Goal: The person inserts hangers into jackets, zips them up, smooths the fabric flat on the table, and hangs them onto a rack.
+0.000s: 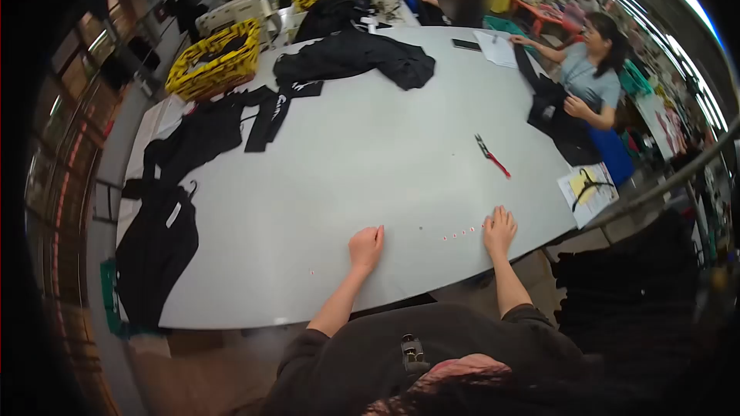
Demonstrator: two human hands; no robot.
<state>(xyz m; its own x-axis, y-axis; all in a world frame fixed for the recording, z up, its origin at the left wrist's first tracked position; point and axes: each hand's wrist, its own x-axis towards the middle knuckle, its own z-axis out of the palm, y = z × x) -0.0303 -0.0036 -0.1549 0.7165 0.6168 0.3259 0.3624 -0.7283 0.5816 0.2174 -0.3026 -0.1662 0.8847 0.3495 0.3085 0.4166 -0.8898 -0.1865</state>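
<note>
My left hand [366, 248] rests on the grey-white table [370, 146] with its fingers curled in; what they hold, if anything, is hidden. My right hand [500, 232] lies palm down near the table's front edge, fingers spread. Beside its fingertips a short row of tiny red-and-white pieces [463, 233] runs to the left. A small dark dot [421, 228] lies between the hands. Beyond my right hand is a red-handled tool [497, 164] with a dark metal end.
Black garments [354, 58] lie along the far and left sides. A yellow-and-black basket [216, 62] stands at the far left. A co-worker [592, 77] at the right handles a black garment [566, 123]. Papers with a black hanger [587, 191] lie at the right edge.
</note>
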